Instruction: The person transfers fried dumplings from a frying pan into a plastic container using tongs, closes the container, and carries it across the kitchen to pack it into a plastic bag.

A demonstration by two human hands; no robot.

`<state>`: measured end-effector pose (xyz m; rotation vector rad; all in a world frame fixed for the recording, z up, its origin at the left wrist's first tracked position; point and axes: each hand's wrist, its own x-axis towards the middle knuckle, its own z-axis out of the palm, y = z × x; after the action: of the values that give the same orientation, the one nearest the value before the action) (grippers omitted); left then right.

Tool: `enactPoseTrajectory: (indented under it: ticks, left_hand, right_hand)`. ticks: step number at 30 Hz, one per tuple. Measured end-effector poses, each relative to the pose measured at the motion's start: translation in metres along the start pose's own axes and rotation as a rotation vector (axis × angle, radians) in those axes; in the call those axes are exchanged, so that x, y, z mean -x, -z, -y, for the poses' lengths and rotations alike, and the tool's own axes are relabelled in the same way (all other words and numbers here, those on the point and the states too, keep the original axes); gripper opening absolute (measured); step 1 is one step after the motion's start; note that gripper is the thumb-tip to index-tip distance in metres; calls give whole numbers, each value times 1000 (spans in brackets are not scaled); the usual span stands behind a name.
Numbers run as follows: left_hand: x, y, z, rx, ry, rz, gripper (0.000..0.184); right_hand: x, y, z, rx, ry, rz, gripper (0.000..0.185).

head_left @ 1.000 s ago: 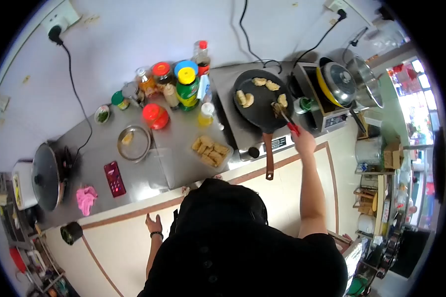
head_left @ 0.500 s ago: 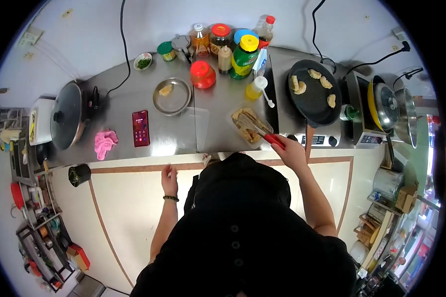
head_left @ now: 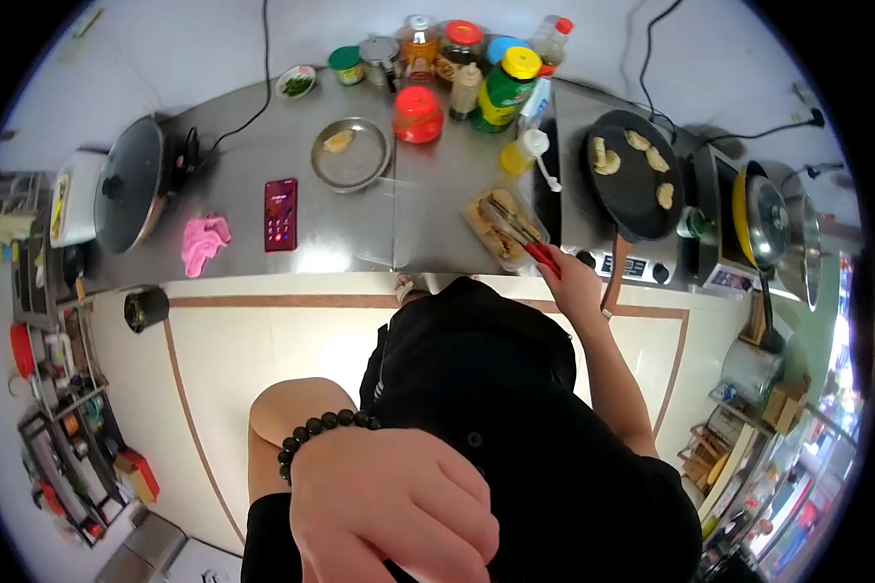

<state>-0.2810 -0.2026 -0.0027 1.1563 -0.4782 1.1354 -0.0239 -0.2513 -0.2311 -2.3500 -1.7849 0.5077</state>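
My right hand [head_left: 571,285] is closed round the red handles of metal tongs [head_left: 515,228]. The tongs' jaws reach into a clear plastic container [head_left: 544,229] holding dumplings [head_left: 483,216], which sits near the counter's front edge. Close to the camera, my left hand [head_left: 394,505] is raised in front of my chest, with a dark bead bracelet on its wrist. Its fingers are curled in, and I see nothing in them; the fingertips are hidden. To the right, a black frying pan [head_left: 632,209] with several dumplings in it rests on a cooker. A single dumpling [head_left: 338,142] lies on a round metal plate [head_left: 350,182].
Jars and bottles, among them a red-lidded jar [head_left: 418,115] and an oil squeeze bottle [head_left: 523,154], line the back. A phone [head_left: 281,216], a pink cloth [head_left: 204,245] and a lidded pan [head_left: 126,189] are at left. The frying pan's handle [head_left: 613,277] sticks out over the front edge.
My left hand has risen from beside the counter's front edge to close before the camera. My right hand still holds the tongs in the container. The whole view has shifted slightly.
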Motion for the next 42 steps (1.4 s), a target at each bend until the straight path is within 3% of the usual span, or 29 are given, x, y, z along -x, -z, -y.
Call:
enactPoseTrajectory:
  ticks: [4,5,7,11,15,20,22,23,25,29,31,33,37,38,41,42]
  left_hand:
    - [-9,-11,14,94,31,-7,41]
    - [-11,-13,19,109,34,5,41]
    - [-12,-17,29,138,-10,38,44]
    - [-25,-23,42,245,40,65,47]
    - [-28,-33,54,233,54,104,49]
    - [-25,-35,61,178,52,90,49]
    - [-21,-21,51,261,338,269,44]
    - [-19,-24,51,258,343,262,44]
    - [-15,-34,56,225,270,124,44]
    - [-29,-34,62,136,70,84,47]
    - [-24,-12,48,100,306,286,44]
    - [-1,-7,65,222,69,-19,58]
    - [48,35,59,-58,333,-276,82]
    - [53,44,56,-174,439,-292,81]
    - [92,65,64,-212,533,-553,79]
    - [104,70,68,-208,532,-544,79]
  right_hand:
    - [19,40,-28,-117,-89,-96,37]
    - [28,58,-38,-136,-207,-26,38]
    - [44,86,-69,-256,-194,-93,38]
    - [64,118,-124,-204,-395,-222,38]
    - [45,104,-175,147,-491,-425,39]
    - [0,89,-181,181,-487,-423,41]
    - [-11,83,-165,51,-423,-343,42]
    - [-17,73,-165,36,-409,-344,43]
    - [-31,57,-160,-25,-384,-384,44]
    - [-49,44,-157,-60,-398,-345,44]
    - [-49,52,-158,-77,-389,-359,44]
    - [-47,59,-182,-136,-402,-290,44]
    - [-31,67,-208,-112,-476,-313,42]
    - [-28,69,-208,-104,-480,-347,43]
    - [-21,72,-198,-92,-504,-444,44]
    - [-22,70,-197,-45,-511,-434,43]
